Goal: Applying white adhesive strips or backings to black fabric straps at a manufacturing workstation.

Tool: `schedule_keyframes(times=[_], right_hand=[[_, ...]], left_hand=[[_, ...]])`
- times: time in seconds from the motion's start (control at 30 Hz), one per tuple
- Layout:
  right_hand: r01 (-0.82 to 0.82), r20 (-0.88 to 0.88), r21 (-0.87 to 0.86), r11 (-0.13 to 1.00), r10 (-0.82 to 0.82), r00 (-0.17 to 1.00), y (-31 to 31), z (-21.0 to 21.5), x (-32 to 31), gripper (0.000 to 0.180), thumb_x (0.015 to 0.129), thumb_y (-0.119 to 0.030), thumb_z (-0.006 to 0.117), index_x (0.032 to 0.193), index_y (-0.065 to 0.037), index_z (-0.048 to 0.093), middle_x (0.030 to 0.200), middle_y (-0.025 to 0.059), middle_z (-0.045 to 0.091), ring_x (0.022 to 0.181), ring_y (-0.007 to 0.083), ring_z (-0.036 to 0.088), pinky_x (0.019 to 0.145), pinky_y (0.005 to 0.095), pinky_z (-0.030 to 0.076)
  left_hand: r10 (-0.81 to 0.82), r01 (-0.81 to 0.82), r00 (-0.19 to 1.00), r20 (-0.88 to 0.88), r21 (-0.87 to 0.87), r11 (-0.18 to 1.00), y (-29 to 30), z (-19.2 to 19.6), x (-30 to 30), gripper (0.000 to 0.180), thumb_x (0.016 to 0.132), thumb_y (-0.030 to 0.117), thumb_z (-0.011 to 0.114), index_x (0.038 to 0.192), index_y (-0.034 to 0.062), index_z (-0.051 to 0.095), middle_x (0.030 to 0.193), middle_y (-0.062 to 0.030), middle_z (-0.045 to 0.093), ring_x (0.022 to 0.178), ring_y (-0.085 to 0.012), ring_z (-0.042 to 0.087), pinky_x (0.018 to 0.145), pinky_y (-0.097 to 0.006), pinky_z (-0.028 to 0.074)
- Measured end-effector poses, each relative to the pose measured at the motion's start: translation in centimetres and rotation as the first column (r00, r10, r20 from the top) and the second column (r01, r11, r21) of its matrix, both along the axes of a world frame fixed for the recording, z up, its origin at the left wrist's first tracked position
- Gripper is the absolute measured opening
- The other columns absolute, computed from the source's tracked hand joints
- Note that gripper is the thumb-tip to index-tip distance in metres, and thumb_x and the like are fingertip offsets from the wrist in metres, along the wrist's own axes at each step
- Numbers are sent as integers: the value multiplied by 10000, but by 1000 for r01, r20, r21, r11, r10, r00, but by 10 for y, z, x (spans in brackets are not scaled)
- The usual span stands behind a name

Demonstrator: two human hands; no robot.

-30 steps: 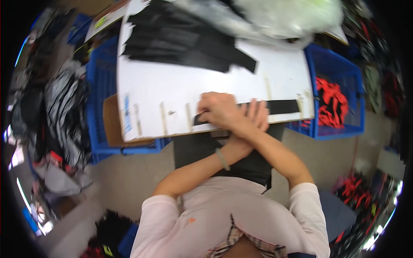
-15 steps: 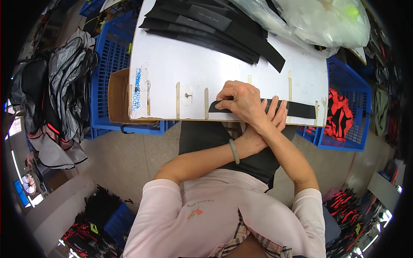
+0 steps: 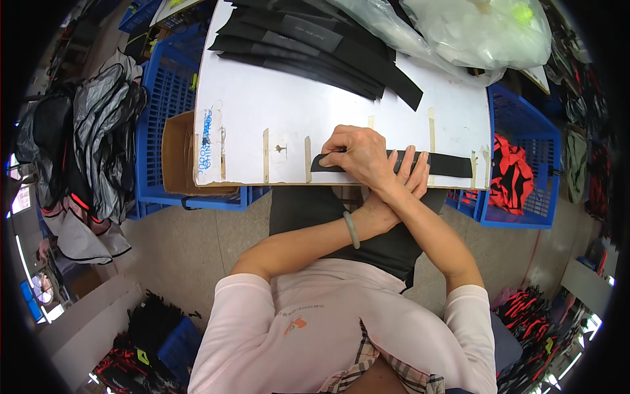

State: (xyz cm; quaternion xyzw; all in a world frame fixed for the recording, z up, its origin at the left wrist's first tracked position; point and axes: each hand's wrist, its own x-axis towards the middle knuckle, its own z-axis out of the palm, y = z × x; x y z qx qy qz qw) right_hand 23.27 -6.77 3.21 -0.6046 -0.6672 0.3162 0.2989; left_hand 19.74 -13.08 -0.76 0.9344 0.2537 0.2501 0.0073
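Observation:
A long black strip (image 3: 453, 165) lies flat along the near edge of the white tabletop (image 3: 249, 98). My forearms cross at the wrists, the right one on top. Near the strip's left end, my right hand (image 3: 357, 152) is closed, its thumb and curled fingers pinching at the black material. My left hand (image 3: 410, 172), with a pale bangle (image 3: 352, 230) on its wrist, reaches under the right forearm. Its fingers stretch out flat across the middle of the strip; its palm is partly hidden. Farther back lies a fanned pile of black strips (image 3: 302, 49), some bearing grey panels.
Pale tape marks (image 3: 266, 155) stick to the tabletop. Clear plastic bags (image 3: 482, 33) sit at the back right. To the left stand a blue crate (image 3: 149, 131) and a cardboard box (image 3: 178, 154). Another blue crate (image 3: 548, 164) on the right holds red-and-black pieces (image 3: 510, 174).
The whole view has shifted slightly to the left. Both hands and the strip keep about the same place on the tabletop.

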Motion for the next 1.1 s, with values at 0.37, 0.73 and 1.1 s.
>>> schedule_keyframes(times=[0.37,0.73,1.1], right_hand=[[-86,-236,-17,996,80,969,9,12,14,171,731,-124,762,871,-45,706,774,37,618,685,111,565,604,254,447],[104,372,593,799,-386,844,120,24,29,301,743,-151,746,1016,-57,660,927,71,601,873,251,577,768,369,436],[-41,-191,188,981,78,979,57,82,45,87,842,-57,547,800,16,569,735,44,568,680,130,521,632,272,405]], left_hand=[[-63,60,998,-26,-117,991,5,18,-16,562,853,249,534,1318,-52,440,1450,-234,364,1370,-413,314,1096,-579,249],[322,-313,947,-6,-244,918,126,34,-191,387,867,191,637,1188,-13,568,1354,-174,493,1324,-342,394,1109,-538,225],[694,837,236,680,-505,210,150,83,-106,425,937,154,588,1294,-39,462,1281,-198,550,1191,-286,541,1021,-410,408]])
